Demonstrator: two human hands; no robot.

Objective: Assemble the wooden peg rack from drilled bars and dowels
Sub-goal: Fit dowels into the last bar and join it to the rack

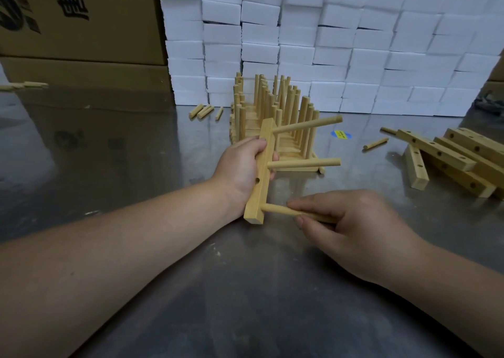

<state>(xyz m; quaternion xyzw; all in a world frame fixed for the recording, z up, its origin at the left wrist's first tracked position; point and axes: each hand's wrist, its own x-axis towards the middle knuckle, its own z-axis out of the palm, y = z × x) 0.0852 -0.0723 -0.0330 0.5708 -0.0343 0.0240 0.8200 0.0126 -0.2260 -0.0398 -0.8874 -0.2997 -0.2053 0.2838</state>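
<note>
Pale, square-section wooden bar with drilled holes, tilted on edge over the grey steel bench, long axis running away from the viewer; near end on the bench or just above it, cannot tell which. Left hand curled round the bar's middle from the left side, thumb on the top edge, fingertips showing past the far face. Two round pegs already seated and jutting rightward: upper dowel and lower dowel. One open hole below them. Right hand just right of the bar's near end, pinching a third dowel between thumb and fingers, tip meeting the bar at its lowest hole; depth hidden. Behind the bar, finished peg racks in a row, pegs upright. Far right, a heap of drilled bars; a single dowel between heap and racks. Short dowels beside stacked white foam blocks; brown cardboard boxes at left.
</note>
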